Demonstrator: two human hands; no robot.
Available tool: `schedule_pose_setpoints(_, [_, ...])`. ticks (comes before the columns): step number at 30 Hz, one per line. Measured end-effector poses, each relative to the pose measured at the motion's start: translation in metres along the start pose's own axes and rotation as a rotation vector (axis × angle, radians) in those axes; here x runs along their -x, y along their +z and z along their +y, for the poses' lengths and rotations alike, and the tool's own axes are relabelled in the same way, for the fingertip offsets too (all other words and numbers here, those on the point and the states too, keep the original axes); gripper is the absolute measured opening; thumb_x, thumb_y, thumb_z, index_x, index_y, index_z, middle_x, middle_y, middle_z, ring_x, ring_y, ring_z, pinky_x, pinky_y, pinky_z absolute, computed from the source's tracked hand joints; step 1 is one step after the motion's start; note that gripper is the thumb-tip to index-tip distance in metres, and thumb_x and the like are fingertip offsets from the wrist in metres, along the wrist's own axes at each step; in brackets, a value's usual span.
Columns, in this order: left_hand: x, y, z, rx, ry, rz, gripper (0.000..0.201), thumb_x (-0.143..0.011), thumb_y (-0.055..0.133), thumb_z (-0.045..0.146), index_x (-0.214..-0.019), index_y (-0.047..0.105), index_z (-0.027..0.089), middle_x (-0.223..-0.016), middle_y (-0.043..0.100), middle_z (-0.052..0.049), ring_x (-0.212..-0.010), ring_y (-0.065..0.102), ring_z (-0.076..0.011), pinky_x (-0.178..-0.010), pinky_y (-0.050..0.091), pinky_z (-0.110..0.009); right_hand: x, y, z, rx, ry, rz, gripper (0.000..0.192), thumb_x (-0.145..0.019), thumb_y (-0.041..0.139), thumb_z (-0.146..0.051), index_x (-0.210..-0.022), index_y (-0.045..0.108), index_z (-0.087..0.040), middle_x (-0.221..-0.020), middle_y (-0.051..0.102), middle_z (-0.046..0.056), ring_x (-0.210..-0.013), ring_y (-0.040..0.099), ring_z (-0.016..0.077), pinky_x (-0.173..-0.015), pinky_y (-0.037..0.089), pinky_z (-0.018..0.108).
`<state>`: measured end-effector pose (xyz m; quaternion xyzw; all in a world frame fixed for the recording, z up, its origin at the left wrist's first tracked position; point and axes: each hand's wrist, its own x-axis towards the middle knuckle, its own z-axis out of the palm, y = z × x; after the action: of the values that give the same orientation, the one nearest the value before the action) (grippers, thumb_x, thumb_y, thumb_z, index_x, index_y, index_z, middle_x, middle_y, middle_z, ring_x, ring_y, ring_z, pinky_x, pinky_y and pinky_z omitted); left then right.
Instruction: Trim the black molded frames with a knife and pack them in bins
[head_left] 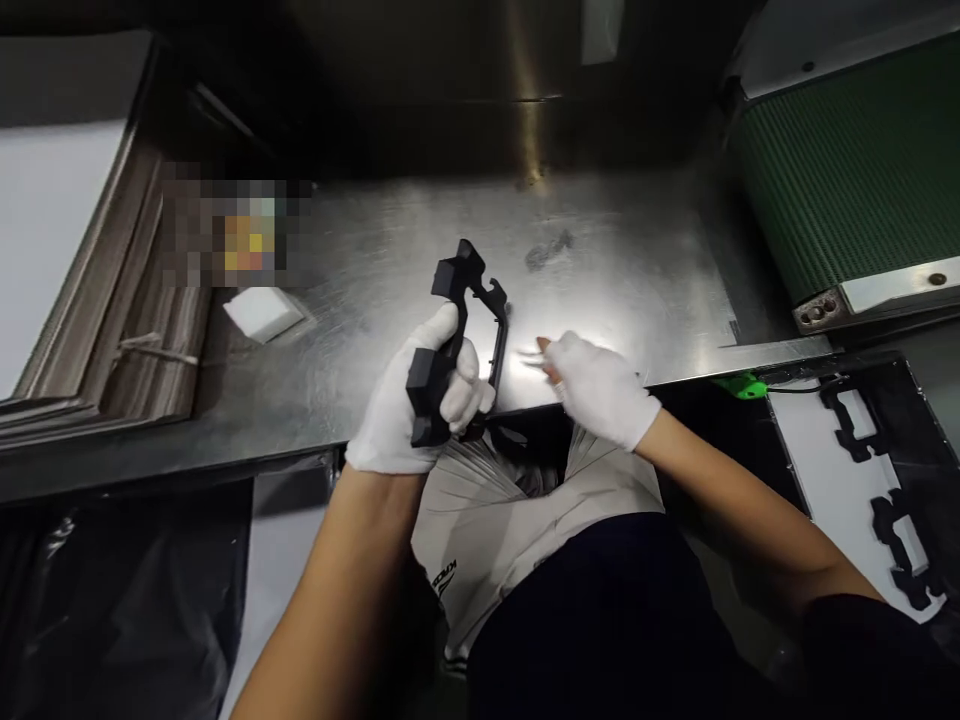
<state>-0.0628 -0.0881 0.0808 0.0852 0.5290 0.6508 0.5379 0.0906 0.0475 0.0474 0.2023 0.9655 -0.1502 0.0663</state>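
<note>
The scratched metal surface (367, 240) shone beneath a dark back wall (420, 130). Tied stacked sheets (67, 250) stood at its left, near a white block (262, 313); a ribbed green belt (862, 180) rose at its right. Above the front edge, the left hand (420, 400) had its grip closed around the black frame (426, 375). Beside it, the right hand (596, 390) kept a narrow grip on a thin blurred item (531, 357).

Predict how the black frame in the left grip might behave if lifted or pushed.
The black frame is probably stiff: its top extends past the left grip without visible sag. It is likely light for its size, given its open middle. Its thin side rail could be fragile.
</note>
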Motion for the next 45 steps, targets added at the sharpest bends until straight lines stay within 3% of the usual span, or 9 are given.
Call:
schedule_pose_setpoints(4, [0.001,-0.004,0.000,-0.013,-0.004,-0.031,0.076,-0.117,0.028,0.043,-0.056,0.067,0.019,-0.031,0.038,0.002,-0.027,0.042,-0.0104,-0.051,0.051,-0.024,-0.003,0.011,-0.022,0.136,-0.184,-0.033,0.044,-0.121,0.028,-0.033,-0.145,0.060,-0.014,-0.122,0.069,0.014,-0.092,0.069,0.0243,-0.068,0.051,0.035])
schedule_pose_setpoints(11, [0.002,0.002,0.000,-0.072,0.021,-0.010,0.073,-0.117,0.032,0.042,-0.056,0.065,0.018,-0.032,0.039,0.003,-0.026,0.041,-0.0092,-0.051,0.050,-0.025,-0.015,-0.003,-0.011,0.131,-0.099,-0.051,0.046,-0.121,0.024,-0.033,-0.136,0.063,-0.015,-0.116,0.069,0.012,-0.081,0.070,0.0209,-0.059,0.048,0.032])
schedule_pose_setpoints(22, [0.004,0.008,0.000,-0.106,0.067,-0.026,0.067,-0.115,0.039,0.040,-0.055,0.058,0.019,-0.034,0.040,0.002,-0.029,0.039,-0.0093,-0.048,0.048,-0.025,-0.013,-0.015,-0.014,0.173,-0.179,-0.084,0.043,-0.119,0.028,-0.027,-0.136,0.065,-0.012,-0.129,0.067,0.014,-0.075,0.069,0.0181,-0.054,0.050,0.031])
schedule_pose_setpoints(29, [0.005,0.011,-0.001,-0.095,0.047,-0.003,0.065,-0.114,0.044,0.042,-0.056,0.063,0.018,-0.034,0.042,0.002,-0.028,0.039,-0.0096,-0.046,0.045,-0.025,-0.024,-0.027,-0.003,0.159,0.074,-0.047,0.046,-0.118,0.019,-0.020,-0.138,0.059,-0.011,-0.133,0.065,0.021,-0.093,0.072,0.0230,-0.075,0.058,0.033])
schedule_pose_setpoints(33, [0.004,0.005,0.000,-0.080,0.040,-0.034,0.067,-0.114,0.044,0.045,-0.056,0.062,0.019,-0.033,0.041,0.003,-0.028,0.039,-0.0093,-0.050,0.048,-0.025,-0.032,-0.031,0.013,0.091,0.213,-0.048,0.038,-0.118,0.030,-0.022,-0.134,0.063,-0.011,-0.138,0.063,0.021,-0.103,0.070,0.0272,-0.085,0.059,0.038])
schedule_pose_setpoints(36, [0.013,-0.005,-0.003,0.014,0.077,-0.046,0.069,-0.115,0.040,0.051,-0.053,0.053,0.021,-0.030,0.032,0.006,-0.027,0.037,-0.0082,-0.052,0.050,-0.024,-0.031,-0.030,0.018,0.032,0.166,0.047,0.036,-0.114,0.043,-0.022,-0.140,0.064,-0.008,-0.143,0.062,0.025,-0.120,0.065,0.0348,-0.099,0.057,0.048])
schedule_pose_setpoints(40, [0.034,-0.021,-0.028,0.301,0.219,-0.241,0.067,-0.113,0.042,0.059,-0.056,0.032,0.025,-0.024,0.016,0.011,-0.019,0.018,-0.0071,-0.041,0.045,-0.020,-0.014,-0.018,-0.002,-0.578,0.048,0.182,0.049,-0.117,0.042,-0.029,-0.164,0.047,-0.014,-0.145,0.065,0.019,-0.126,0.062,0.0296,-0.111,0.053,0.048])
schedule_pose_setpoints(43, [0.047,-0.033,-0.064,0.656,0.243,-0.708,0.064,-0.112,0.035,0.067,-0.063,0.033,0.026,-0.024,0.027,0.012,-0.017,0.014,-0.0073,-0.033,0.040,-0.018,0.004,0.008,-0.026,-1.274,-0.113,-0.063,0.057,-0.121,0.019,-0.043,-0.165,0.045,-0.019,-0.110,0.074,0.008,-0.091,0.068,0.0197,-0.091,0.060,0.036])
schedule_pose_setpoints(45, [0.054,-0.039,-0.090,0.775,0.204,-0.846,0.071,-0.106,0.035,0.079,-0.060,0.041,0.025,-0.027,0.038,0.010,-0.018,0.024,-0.0072,-0.034,0.040,-0.018,0.018,0.029,-0.035,-1.550,-0.210,-0.222,0.078,-0.118,-0.001,-0.052,-0.155,0.056,-0.014,-0.087,0.067,0.005,-0.074,0.065,0.0187,-0.075,0.060,0.033])
